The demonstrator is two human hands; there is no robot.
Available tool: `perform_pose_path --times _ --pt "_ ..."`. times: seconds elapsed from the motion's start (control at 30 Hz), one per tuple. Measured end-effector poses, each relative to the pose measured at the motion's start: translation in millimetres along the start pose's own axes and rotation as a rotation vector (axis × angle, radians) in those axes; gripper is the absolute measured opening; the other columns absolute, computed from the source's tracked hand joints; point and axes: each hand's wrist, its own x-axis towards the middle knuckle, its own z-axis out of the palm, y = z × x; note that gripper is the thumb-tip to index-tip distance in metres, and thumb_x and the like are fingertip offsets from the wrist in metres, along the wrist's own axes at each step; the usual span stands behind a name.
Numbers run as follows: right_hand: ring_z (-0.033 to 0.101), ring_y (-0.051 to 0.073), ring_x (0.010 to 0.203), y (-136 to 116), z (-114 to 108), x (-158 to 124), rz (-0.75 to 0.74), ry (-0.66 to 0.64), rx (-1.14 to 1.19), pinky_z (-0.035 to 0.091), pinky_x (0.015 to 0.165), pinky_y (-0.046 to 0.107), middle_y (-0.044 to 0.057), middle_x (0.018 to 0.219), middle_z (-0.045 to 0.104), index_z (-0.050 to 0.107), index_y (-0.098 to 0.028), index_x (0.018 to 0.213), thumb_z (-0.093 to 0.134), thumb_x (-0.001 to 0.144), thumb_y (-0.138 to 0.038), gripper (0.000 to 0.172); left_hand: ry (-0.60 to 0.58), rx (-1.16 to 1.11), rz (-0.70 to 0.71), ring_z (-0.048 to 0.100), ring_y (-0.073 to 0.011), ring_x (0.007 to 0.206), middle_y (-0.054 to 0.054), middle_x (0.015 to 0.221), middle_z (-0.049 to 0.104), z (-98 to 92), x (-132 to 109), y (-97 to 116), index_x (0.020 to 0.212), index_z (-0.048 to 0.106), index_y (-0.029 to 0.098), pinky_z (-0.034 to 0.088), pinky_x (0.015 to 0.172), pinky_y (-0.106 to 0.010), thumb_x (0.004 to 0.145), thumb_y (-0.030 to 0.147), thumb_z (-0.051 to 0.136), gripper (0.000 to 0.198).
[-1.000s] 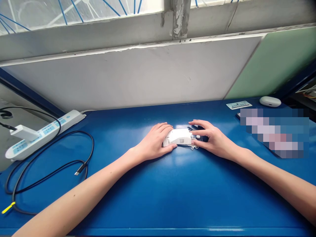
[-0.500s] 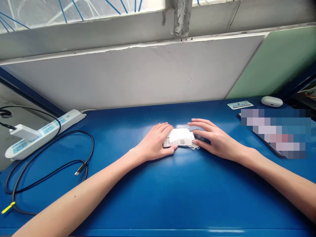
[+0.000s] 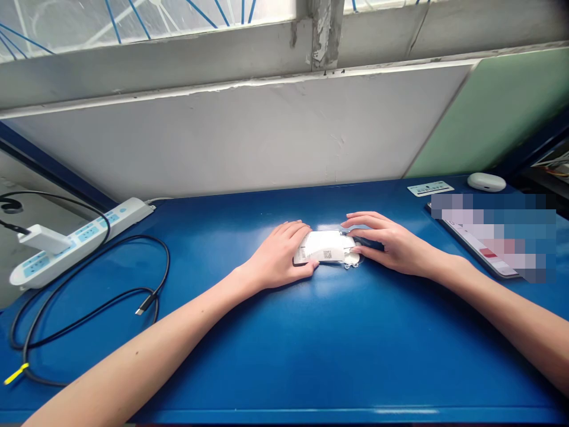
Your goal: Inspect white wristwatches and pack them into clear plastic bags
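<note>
A small white packet (image 3: pixel 328 245) with a barcode, a QR code and clear wrapping lies on the blue tabletop (image 3: pixel 311 356). My left hand (image 3: pixel 284 256) is wrapped over its left end, the thumb along the near edge and the other fingers behind. At the packet's right end, my right hand (image 3: pixel 377 242) has its thumb and forefinger on a pale, rounded piece (image 3: pixel 354 257) that sticks out; what kind of thing it is I cannot make out. The other fingers of that hand are stretched out above. Ragged clear plastic (image 3: pixel 350 265) shows beside the piece.
On the left stands a white power strip (image 3: pixel 84 240) with a charger (image 3: pixel 44 238) plugged in and a looped black cable (image 3: pixel 166 261). To the right are a phone (image 3: pixel 478 240), partly blurred out, a card (image 3: pixel 430 188) and a white earbud case (image 3: pixel 486 182). A wall panel (image 3: pixel 222 142) rises behind.
My right hand has shifted slightly to the right, and more of the pale rounded piece shows at the packet's right end. My left hand has stayed on the packet.
</note>
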Motion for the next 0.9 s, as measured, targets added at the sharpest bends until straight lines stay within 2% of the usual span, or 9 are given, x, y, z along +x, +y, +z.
perform_pose_path --times 0.17,0.37,0.5,0.6,0.77,0.9 --pt "0.055 0.033 0.128 7 -4 -1 0.024 -0.021 0.026 0.05 0.104 0.053 0.01 0.13 0.066 0.069 -0.026 0.117 0.059 0.093 -0.032 0.027 0.007 -0.01 0.007 0.049 -0.036 0.133 -0.017 0.137 0.058 -0.1 -1 0 0.128 0.054 0.016 0.037 0.113 -0.053 0.086 0.042 0.063 0.051" --pt "0.059 0.031 0.122 7 -5 -4 0.066 -0.034 0.013 0.052 0.101 0.05 0.011 0.129 0.066 0.071 -0.024 0.111 0.059 0.093 -0.034 0.024 -0.006 0.013 0.009 0.048 -0.0364 0.134 -0.018 0.138 0.057 -1.1 0 0 0.129 0.053 0.014 0.037 0.113 -0.052 0.086 0.043 0.062 0.052" --pt "0.059 0.031 0.122 1 -2 -4 0.123 -0.058 0.015 0.053 0.101 0.048 0.012 0.133 0.063 0.068 -0.023 0.121 0.064 0.089 -0.04 0.036 -0.013 0.019 0.015 0.047 -0.0368 0.135 -0.019 0.139 0.056 -1.1 0 0 0.129 0.053 0.012 0.037 0.113 -0.052 0.087 0.044 0.061 0.053" --pt "0.059 0.032 0.123 -6 4 -2 0.174 -0.018 0.027 0.053 0.101 0.049 0.013 0.134 0.062 0.066 -0.021 0.124 0.068 0.086 -0.043 0.043 -0.009 0.022 0.013 0.047 -0.0371 0.135 -0.02 0.139 0.056 0.2 0 0 0.129 0.053 0.012 0.037 0.113 -0.052 0.087 0.044 0.061 0.054" --pt "0.062 0.032 0.118 -15 15 3 0.243 0.052 0.028 0.055 0.098 0.05 0.013 0.128 0.066 0.069 -0.021 0.112 0.067 0.086 -0.037 0.031 0.002 0.01 0.006 0.047 -0.0371 0.134 -0.019 0.138 0.056 1.5 -1 -1 0.129 0.053 0.013 0.037 0.113 -0.053 0.087 0.045 0.062 0.054" --pt "0.062 0.033 0.116 -20 14 7 0.205 0.051 -0.03 0.056 0.095 0.052 0.014 0.123 0.069 0.069 -0.02 0.108 0.064 0.087 -0.032 0.025 0.006 0.001 0.002 0.048 -0.0375 0.133 -0.019 0.137 0.057 0.2 0 1 0.128 0.053 0.014 0.038 0.111 -0.054 0.086 0.044 0.063 0.053"
